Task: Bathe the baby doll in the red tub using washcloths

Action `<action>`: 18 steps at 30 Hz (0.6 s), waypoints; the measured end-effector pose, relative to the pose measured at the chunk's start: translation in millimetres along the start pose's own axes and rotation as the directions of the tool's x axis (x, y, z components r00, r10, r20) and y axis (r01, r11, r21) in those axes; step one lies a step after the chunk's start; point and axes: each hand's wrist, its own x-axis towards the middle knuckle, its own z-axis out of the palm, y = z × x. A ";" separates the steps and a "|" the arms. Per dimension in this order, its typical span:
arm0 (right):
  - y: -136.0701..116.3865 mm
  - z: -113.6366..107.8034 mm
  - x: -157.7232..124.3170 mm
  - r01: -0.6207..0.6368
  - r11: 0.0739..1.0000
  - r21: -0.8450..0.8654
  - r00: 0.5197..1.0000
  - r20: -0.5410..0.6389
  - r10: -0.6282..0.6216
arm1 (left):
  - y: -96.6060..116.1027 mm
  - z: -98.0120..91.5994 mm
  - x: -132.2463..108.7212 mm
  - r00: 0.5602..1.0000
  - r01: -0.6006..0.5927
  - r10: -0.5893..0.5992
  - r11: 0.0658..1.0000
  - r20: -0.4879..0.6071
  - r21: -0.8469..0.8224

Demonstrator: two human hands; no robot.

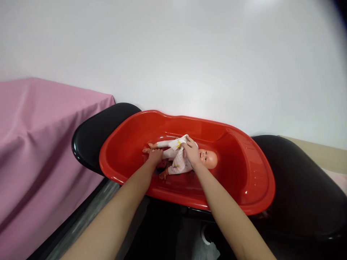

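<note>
Presently the doll point(181, 164) lies face-up in the red tub point(121, 151). The left hand point(155, 156) curls over its leg point(166, 154), grip tightness hidden; the right hand point(191, 148) pinches the white top point(175, 144), fingers closed.

A: Camera position?
B: Head-worn, single view. Sits above the bare left forearm point(119, 200), entering from seven o'clock, and the bare right forearm point(226, 211), from five.
A: Facing?
B: Forward and down, onto a glossy red oval plastic tub point(260, 180), below frame centre toward six. Smooth white wall point(173, 54) fills twelve.
A: How near?
B: Close. Whole tub fits; both arms reach it. Dark curved edge point(342, 9) clips two o'clock.
</note>
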 end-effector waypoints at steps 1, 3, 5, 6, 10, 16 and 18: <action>-0.2 -1.4 -0.1 -0.003 1.000 0.015 1.000 0.006 0.003 | -1.7 1.8 0.7 1.000 0.005 -0.006 1.000 0.019 0.016; 0.0 -3.6 -0.8 0.006 1.000 0.019 1.000 0.007 -0.006 | -5.0 4.3 1.3 0.999 0.019 -0.020 0.999 0.044 0.043; 0.8 -4.6 -2.1 0.032 0.999 -0.014 0.999 0.016 -0.032 | -6.9 5.5 0.9 0.998 0.033 -0.037 0.997 0.059 0.065; 1.4 -4.5 -2.9 0.048 0.998 -0.038 0.999 0.023 -0.047 | -7.1 5.4 0.5 0.997 0.042 -0.047 0.996 0.067 0.074; 3.7 -3.2 -6.4 0.107 0.983 -0.149 0.994 0.023 -0.104 | -0.3 0.0 -1.5 0.992 0.090 -0.100 0.989 0.081 0.113; 9.5 -8.8 -5.8 0.149 0.916 -0.373 0.989 0.043 -0.143 | 20.6 -10.9 -2.6 0.986 0.161 -0.165 0.971 0.010 0.179; 14.4 -9.3 -5.3 0.157 0.896 -0.415 0.985 0.130 -0.112 | 25.3 -12.7 -2.5 0.984 0.175 -0.180 0.965 0.009 0.195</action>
